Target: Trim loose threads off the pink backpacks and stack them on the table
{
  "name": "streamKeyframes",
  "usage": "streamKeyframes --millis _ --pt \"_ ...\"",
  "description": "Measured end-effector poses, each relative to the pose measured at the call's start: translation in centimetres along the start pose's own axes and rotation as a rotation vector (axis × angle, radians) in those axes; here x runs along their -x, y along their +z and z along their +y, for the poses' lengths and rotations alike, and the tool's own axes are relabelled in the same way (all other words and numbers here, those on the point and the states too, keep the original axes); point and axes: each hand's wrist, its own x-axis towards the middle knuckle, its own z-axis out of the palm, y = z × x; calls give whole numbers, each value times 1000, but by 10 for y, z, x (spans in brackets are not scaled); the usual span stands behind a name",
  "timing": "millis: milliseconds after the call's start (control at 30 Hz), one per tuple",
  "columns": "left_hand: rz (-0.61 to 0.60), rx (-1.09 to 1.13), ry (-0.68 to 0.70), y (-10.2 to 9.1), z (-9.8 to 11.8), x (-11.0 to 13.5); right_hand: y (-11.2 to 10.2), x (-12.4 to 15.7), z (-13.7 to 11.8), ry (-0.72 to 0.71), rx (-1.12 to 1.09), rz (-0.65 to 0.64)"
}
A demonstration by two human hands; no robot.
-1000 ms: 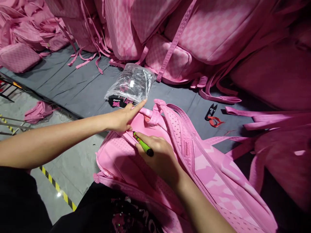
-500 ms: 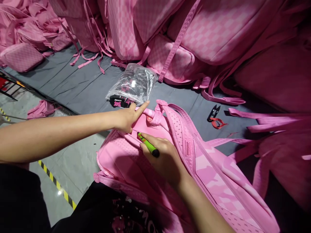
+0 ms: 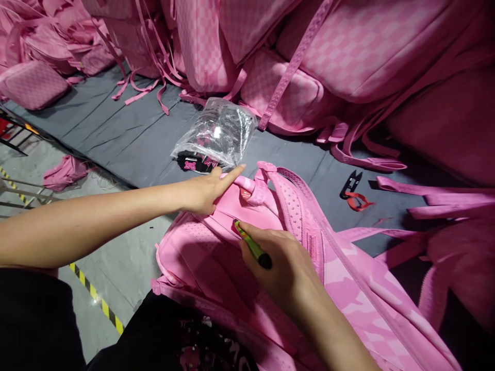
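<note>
A pink backpack (image 3: pixel 340 278) lies tilted in front of me, its padded back panel and straps facing up. My left hand (image 3: pixel 207 193) grips its top edge beside the carry handle (image 3: pixel 235 181), with the index finger stretched out and the thumb bent against the fabric. My right hand (image 3: pixel 284 265) is closed around a short green pen-shaped tool (image 3: pixel 251 245) with black ends and a printed label. The tool's far black tip points at a seam line near the top of the panel. Whether the tip touches the fabric I cannot tell.
Behind the backpack, a clear plastic bag (image 3: pixel 220 129) of black tags with pink bears lies on the grey table (image 3: pixel 112 123). Black thread snips (image 3: pixel 351 184) with a red loop are on the right. Pink checkered bags (image 3: pixel 371 46) are piled along the back. Pink cloth (image 3: pixel 65 172) hangs low left.
The right hand and green tool have shifted right along the top of the panel, away from the left hand. The left hand keeps its place on the backpack; the whole view has shifted slightly.
</note>
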Motion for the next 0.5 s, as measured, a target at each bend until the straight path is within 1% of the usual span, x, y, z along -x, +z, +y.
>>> streamKeyframes --millis 100,167,200,233,267,333,367,400,433,467,500 --pt "37 2 -11 4 0 2 -3 -3 -5 -26 57 -27" --pt "66 19 -10 7 0 8 -15 -2 -15 -63 57 -48" --pt "77 30 -4 9 -1 13 -24 -1 -20 -92 46 -37" --pt "91 42 4 12 -3 18 -36 1 -26 -120 34 3" --pt "110 54 11 15 -4 23 -49 0 -30 -148 26 76" --pt "152 76 20 21 -8 30 -73 -10 -33 -217 41 287" --pt "172 84 16 24 -9 32 -82 -23 -31 -253 70 382" --pt "186 91 7 26 -11 33 -87 -40 -28 -294 113 444" --pt "195 96 -2 28 -11 33 -87 -63 -23 -329 162 444" --pt "204 99 -9 29 -11 32 -83 -88 -18 -328 208 333" --pt "214 101 -7 30 -11 31 -74 -116 -15 -287 237 182"
